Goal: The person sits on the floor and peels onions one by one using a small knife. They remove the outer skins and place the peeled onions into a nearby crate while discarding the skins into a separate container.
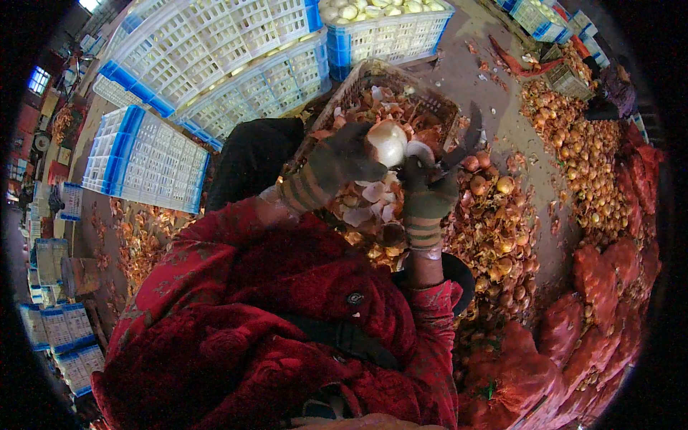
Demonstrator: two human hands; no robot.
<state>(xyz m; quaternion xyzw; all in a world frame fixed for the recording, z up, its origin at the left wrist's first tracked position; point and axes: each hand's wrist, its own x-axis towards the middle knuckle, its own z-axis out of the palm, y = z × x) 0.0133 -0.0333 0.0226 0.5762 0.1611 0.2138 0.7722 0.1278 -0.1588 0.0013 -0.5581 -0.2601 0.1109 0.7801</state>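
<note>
My left hand, in a dark glove with a striped cuff, grips a large onion whose white flesh shows. On my right hand is a similar glove, and its fingers are closed around a knife with a dark curved blade pointing away from me. A pale curved piece of onion skin is at my right thumb, touching or very near the onion. Both hands are above a dirty plastic crate holding loose onion skins. The knife's handle is hidden in my right hand.
White-and-blue crates of peeled onions stand ahead, some stacked. Another white-and-blue crate sits at left. Unpeeled onions heap on the right, near red mesh sacks. A person is at far right.
</note>
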